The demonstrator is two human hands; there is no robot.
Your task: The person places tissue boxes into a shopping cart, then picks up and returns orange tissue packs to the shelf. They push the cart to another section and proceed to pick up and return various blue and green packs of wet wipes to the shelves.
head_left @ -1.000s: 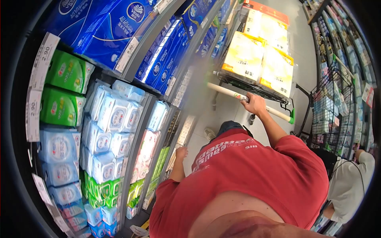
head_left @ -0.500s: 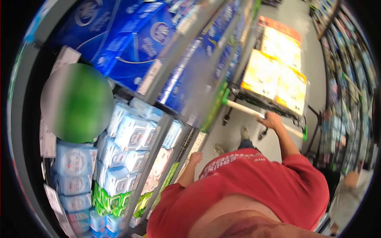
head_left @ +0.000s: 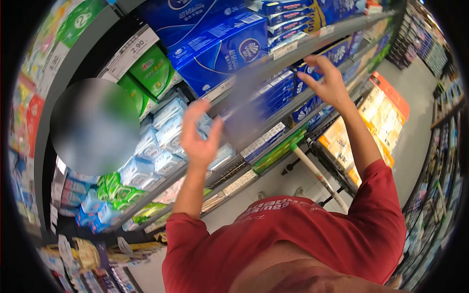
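Observation:
My left hand [head_left: 199, 139] is raised in front of the shelves, slightly blurred, its thumb apart from the fingers and nothing held. It overlaps pale-blue packs of wipes [head_left: 168, 128] and sits just below a large blue tissue pack [head_left: 222, 51]. My right hand [head_left: 328, 83], also empty with fingers spread, reaches up by the shelf edge, over blue packs [head_left: 281, 93] on the tier beneath. Beyond my right forearm stands a cart with a pale handle bar [head_left: 320, 178], which neither hand touches.
Orange-and-white packages [head_left: 383, 110] fill the cart on my right. Green packs [head_left: 154, 71] and a price tag [head_left: 133, 49] are on the left shelf. More stocked shelving [head_left: 439, 161] lines the far side of the aisle floor [head_left: 417, 105]. A round blur hides part of the left.
My right hand has let go of the cart handle and risen to the shelf. My left hand has come up from beside the lower shelf. The view has turned toward the shelves.

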